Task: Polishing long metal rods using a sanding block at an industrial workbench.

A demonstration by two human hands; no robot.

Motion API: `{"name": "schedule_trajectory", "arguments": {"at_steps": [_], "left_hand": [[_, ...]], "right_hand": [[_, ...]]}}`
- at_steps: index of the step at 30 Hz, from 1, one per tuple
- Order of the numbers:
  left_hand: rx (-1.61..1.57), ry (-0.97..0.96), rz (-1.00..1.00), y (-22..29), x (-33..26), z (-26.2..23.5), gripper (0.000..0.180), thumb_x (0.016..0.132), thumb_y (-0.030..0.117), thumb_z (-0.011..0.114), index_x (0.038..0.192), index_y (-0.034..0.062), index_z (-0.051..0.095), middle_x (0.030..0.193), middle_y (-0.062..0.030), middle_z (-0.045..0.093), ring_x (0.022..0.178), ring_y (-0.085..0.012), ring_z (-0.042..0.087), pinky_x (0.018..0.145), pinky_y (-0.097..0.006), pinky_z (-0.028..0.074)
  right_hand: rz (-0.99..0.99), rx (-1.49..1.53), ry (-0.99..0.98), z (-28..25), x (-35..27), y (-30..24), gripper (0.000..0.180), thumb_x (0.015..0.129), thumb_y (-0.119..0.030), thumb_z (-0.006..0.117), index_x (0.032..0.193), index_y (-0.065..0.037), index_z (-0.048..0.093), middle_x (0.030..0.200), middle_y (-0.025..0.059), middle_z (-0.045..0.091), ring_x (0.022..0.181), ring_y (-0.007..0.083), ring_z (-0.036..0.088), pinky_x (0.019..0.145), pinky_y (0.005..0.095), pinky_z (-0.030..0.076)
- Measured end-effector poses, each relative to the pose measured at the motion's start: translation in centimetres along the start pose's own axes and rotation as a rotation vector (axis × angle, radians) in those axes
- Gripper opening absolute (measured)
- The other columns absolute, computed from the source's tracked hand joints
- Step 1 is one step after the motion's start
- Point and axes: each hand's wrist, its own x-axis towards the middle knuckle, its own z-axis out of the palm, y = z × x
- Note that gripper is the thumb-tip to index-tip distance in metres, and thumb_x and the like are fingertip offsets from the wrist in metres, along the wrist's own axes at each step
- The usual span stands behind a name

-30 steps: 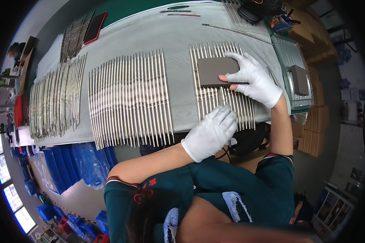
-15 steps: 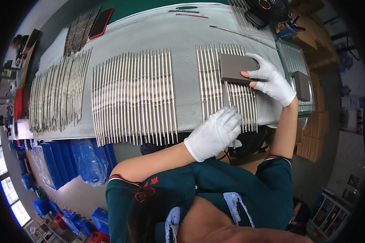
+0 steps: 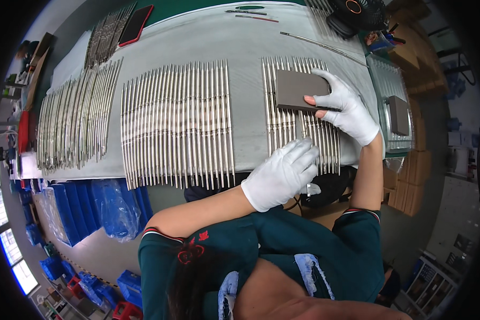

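- White-gloved R hand (image 3: 349, 109) was part closed, fingers spread round the R end of a flat grey block (image 3: 298, 88). 2 bare fingertips (image 3: 309, 100) poked out.
- That block was over the upper part of the R bunch of rods (image 3: 280, 128). ½ sec ago it sat more to the R; now it was back L & hid more rods on that side.
- White-gloved L hand (image 3: 282, 176) was curled, fingers close together, over the near ends of the same rods. It'd hardly moved. Couldn't tell if it had hold of a rod, b/c the palm was hidden.
- Thin gap in that bunch showed just below the block, same as before.
- Mid bunch of rods (image 3: 176, 122) lay well to the L, in a row on the pale cloth (image 3: 245, 48); L bunch of rods (image 3: 80, 117) lay past it.
- Lone rod (image 3: 325, 47) was up top, near a black fan (image 3: 357, 13).
- 2nd grey block (image 3: 398, 116) was on a clear tray (image 3: 384, 77), far R.
- Phone (image 3: 136, 25) w/ red rim was top L.
- Blue bins (image 3: 74, 213) & a plastic bag (image 3: 114, 210) were down L.
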Motion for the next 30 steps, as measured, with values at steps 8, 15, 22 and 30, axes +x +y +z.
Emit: {"name": "schedule_trajectory", "arguments": {"at_steps": [8,15,22,30], "left_hand": [[-0.009,-0.003,-0.016,-0.1,0.0,0.0,0.050,0.082,0.043,0.076,0.108,0.0024,0.062,0.130,-0.0175,0.057,0.131,-0.0384,0.054,0.110,-0.049,0.044],[0.015,0.066,-0.017,0.0,-0.3,0.2,0.050,0.081,0.043,0.076,0.108,0.0040,0.062,0.132,-0.0169,0.057,0.132,-0.0373,0.054,0.111,-0.048,0.043],[-0.010,0.010,-0.027,0.0,-0.3,-0.4,0.048,0.081,0.041,0.076,0.108,0.0049,0.062,0.133,-0.0168,0.057,0.135,-0.0375,0.052,0.113,-0.048,0.042],[0.010,-0.017,-0.040,0.0,-0.1,-0.2,0.048,0.080,0.042,0.077,0.107,0.0045,0.060,0.132,-0.0174,0.059,0.134,-0.0380,0.053,0.113,-0.048,0.042]], "right_hand": [[0.052,0.009,0.067,0.0,0.1,-0.5,0.044,0.079,-0.001,0.079,0.122,-0.011,0.078,0.155,0.0142,0.048,0.135,0.0300,0.053,0.113,0.0379,0.042],[0.172,0.242,0.090,-0.2,0.1,-0.5,0.046,0.078,-0.003,0.079,0.123,-0.009,0.076,0.151,0.0177,0.050,0.136,0.0325,0.052,0.114,0.0379,0.040],[0.176,0.167,0.091,-1.2,-0.8,-0.7,0.043,0.079,-0.011,0.082,0.121,-0.011,0.077,0.153,0.0180,0.049,0.137,0.0330,0.052,0.113,0.0396,0.040],[0.101,0.127,0.038,-0.3,-0.5,-1.6,0.042,0.080,-0.015,0.082,0.122,-0.011,0.077,0.152,0.0172,0.049,0.137,0.0328,0.051,0.114,0.0394,0.039]]}}
